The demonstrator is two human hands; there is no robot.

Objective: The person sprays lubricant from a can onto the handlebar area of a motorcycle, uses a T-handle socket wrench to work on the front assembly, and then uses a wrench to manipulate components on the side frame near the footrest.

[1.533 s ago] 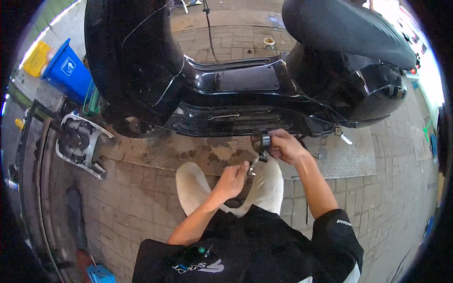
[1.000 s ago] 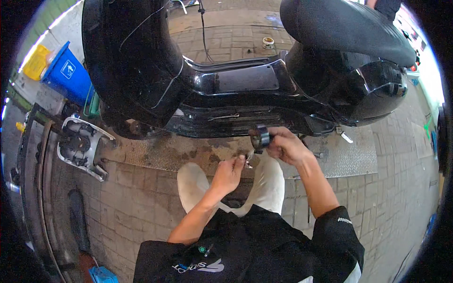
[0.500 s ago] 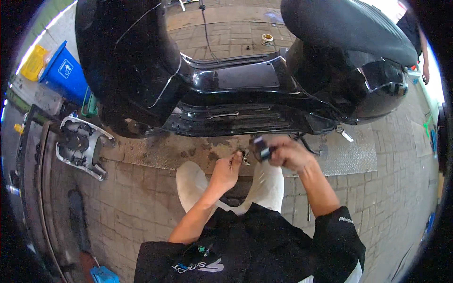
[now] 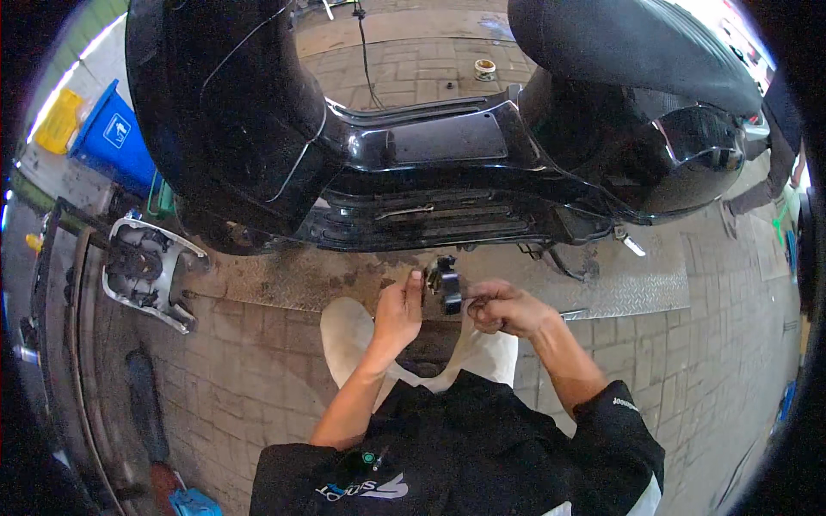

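My left hand (image 4: 400, 308) is closed, with the thumb up, at a small black part (image 4: 450, 291) with a curved, band-like side and bits of metal at its left edge. That part stands out past my left fingertips, above the gap between my knees. Just to its right is my right hand (image 4: 508, 310), fingers curled into a pinch; what they hold, if anything, is hidden. A thin metal rod (image 4: 574, 313) shows beyond my right wrist, and I cannot tell whether it is in that hand. Ahead stands a black scooter (image 4: 447, 142), its footboard facing me.
A metal plate (image 4: 637, 279) lies on the brick paving under the scooter. At left are a silver-grey panel (image 4: 185, 318), a blue bin (image 4: 116, 129) and a yellow bin (image 4: 60, 120). A small round tin (image 4: 485, 70) stands beyond the scooter. Another person (image 4: 770, 176) is at far right.
The black part has gone from my right hand to my left. My right hand has moved slightly left and down, apart from it. The person at far right has shifted.
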